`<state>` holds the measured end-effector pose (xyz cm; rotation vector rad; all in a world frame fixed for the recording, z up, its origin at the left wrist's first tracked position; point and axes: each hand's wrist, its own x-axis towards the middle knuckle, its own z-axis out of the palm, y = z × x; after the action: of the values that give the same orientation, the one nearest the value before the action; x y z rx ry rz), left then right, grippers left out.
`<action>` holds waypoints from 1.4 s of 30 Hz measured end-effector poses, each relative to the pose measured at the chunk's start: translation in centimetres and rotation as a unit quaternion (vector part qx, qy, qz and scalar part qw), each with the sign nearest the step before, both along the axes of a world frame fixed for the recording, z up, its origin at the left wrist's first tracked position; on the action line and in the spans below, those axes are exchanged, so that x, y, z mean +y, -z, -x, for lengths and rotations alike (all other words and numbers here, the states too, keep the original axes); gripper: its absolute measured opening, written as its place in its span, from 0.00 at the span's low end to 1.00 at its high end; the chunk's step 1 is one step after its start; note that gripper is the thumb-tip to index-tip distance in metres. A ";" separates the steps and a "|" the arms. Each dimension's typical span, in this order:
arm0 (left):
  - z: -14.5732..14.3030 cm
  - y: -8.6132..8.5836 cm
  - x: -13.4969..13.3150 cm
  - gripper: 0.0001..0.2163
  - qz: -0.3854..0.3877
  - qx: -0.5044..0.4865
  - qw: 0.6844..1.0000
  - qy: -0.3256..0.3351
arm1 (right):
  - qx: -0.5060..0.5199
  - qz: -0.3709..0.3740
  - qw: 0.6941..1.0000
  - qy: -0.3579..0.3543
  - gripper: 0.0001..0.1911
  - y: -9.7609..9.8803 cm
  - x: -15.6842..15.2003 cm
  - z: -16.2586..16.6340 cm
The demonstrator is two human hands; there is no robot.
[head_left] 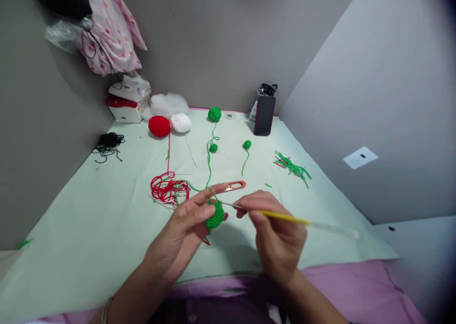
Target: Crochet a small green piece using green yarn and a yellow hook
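Observation:
Between the thumb and fingers of my left hand [190, 222] is a small round green crochet piece [215, 215]. Green yarn passes over the raised left index finger and runs back across the table to a green yarn ball [214, 114]. My right hand [276, 229] is closed around a crochet hook [285, 216] with a yellow handle, held like a pencil. The hook's metal tip meets the upper edge of the green piece; whether it is inside a stitch is too small to tell. A short red strand [206, 242] hangs below the piece. Just beyond my hands lies an orange-handled snipper [235, 185].
Tangled red yarn [167, 189] lies left of my hands. A red ball [159, 126], a white ball [181, 122] and white stuffing [170, 105] stand at the back. Small green balls [247, 145], green scraps [292, 166], black yarn [109, 145] and an upright phone [264, 116] are also there.

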<state>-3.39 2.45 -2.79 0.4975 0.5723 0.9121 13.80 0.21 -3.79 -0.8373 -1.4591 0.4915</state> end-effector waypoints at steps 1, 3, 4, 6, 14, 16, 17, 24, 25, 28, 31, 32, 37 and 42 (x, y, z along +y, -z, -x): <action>0.1 0.0 0.1 0.17 -0.002 0.007 1.000 -0.014 | 0.060 0.036 0.997 -0.019 0.10 -0.1 0.2 0.0; 0.1 -0.1 0.0 0.17 -0.021 0.030 0.999 -0.025 | 0.135 0.088 0.985 -0.060 0.08 -0.2 0.6 0.1; 0.1 -0.1 0.0 0.17 -0.037 0.045 0.998 -0.023 | 0.145 0.102 0.981 -0.076 0.08 -0.2 0.7 0.2; 0.0 0.0 -0.2 0.16 -0.075 0.074 0.994 -0.015 | 0.128 0.113 0.981 -0.088 0.07 -0.1 0.9 0.3; 0.9 0.3 -0.2 0.18 -0.138 0.167 0.976 -0.011 | 0.193 0.195 0.955 -0.115 0.09 0.0 1.2 -0.2; 1.0 0.2 -0.1 0.17 -0.141 0.178 0.974 -0.017 | 0.206 0.202 0.948 -0.132 0.10 -0.2 1.3 -0.4; 1.0 0.2 -0.1 0.17 -0.142 0.183 0.973 -0.020 | 0.203 0.200 0.949 -0.136 0.10 -0.3 1.3 -0.4; 0.9 0.1 -0.4 0.15 -0.163 0.225 0.959 -0.063 | 0.056 0.093 0.992 -0.068 0.09 -0.9 0.1 -0.3; 0.8 0.0 -0.4 0.16 -0.164 0.236 0.955 -0.067 | 0.037 0.080 0.994 -0.059 0.09 -1.0 -0.1 -0.3; 0.8 -0.3 -0.5 0.17 -0.170 0.275 0.943 -0.079 | -0.022 0.049 0.998 -0.044 0.10 -1.2 -0.4 -0.4; 0.6 -0.5 -0.5 0.15 -0.177 0.306 0.930 -0.099 | -0.138 -0.020 0.990 -0.025 0.12 -1.1 -0.4 -0.5; 0.5 -0.5 -0.5 0.15 -0.178 0.308 0.929 -0.103 | -0.187 -0.050 0.981 -0.011 0.13 -0.9 -0.4 -0.5; 0.1 -0.1 -0.6 0.24 -0.118 0.199 0.969 -0.083 | -0.310 -0.152 0.935 0.076 0.23 0.6 -0.8 -0.3; 0.3 -0.1 -0.2 0.27 -0.020 0.066 0.998 -0.005 | -0.143 -0.061 0.987 0.034 0.16 0.6 -0.8 -0.2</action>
<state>-3.68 2.23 -2.73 0.5943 0.6781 0.9062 14.05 -0.63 -4.41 -0.8822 -1.6981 0.2320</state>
